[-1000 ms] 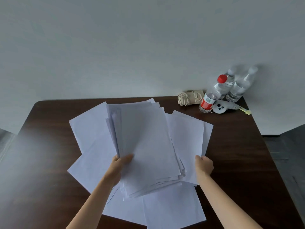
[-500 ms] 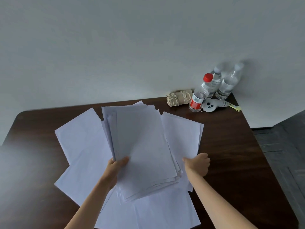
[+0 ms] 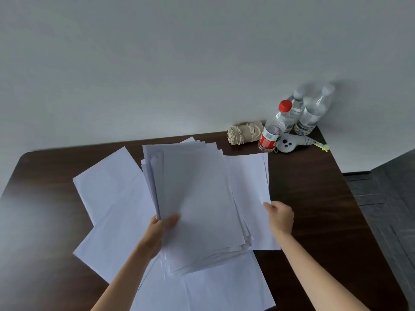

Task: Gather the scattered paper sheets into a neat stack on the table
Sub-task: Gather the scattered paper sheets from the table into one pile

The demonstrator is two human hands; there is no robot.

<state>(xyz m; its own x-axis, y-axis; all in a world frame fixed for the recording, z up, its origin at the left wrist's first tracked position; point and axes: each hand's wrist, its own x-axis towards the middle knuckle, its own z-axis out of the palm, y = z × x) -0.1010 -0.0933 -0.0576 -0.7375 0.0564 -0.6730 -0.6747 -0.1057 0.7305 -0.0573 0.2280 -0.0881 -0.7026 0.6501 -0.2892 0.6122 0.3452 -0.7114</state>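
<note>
My left hand [image 3: 160, 230] grips a loose bundle of white sheets [image 3: 197, 198] by its left edge, thumb on top, tilted up above the dark brown table [image 3: 314, 209]. My right hand [image 3: 280, 217] pinches the right edge of a white sheet [image 3: 249, 187] lying just right of the bundle. More loose sheets lie flat on the left [image 3: 112, 198] and at the near edge [image 3: 224, 286], partly under the bundle.
At the table's far right corner stand a red-capped bottle [image 3: 272, 129] and two clear bottles [image 3: 310, 113], with a rolled beige cloth [image 3: 243, 132] and a white controller [image 3: 289, 142] beside them. The wall is right behind. Dark floor lies to the right.
My right hand has shifted along the right-hand sheet's edge and now pinches it higher up. The left hand keeps its grip on the bundle. The view has shifted slightly.
</note>
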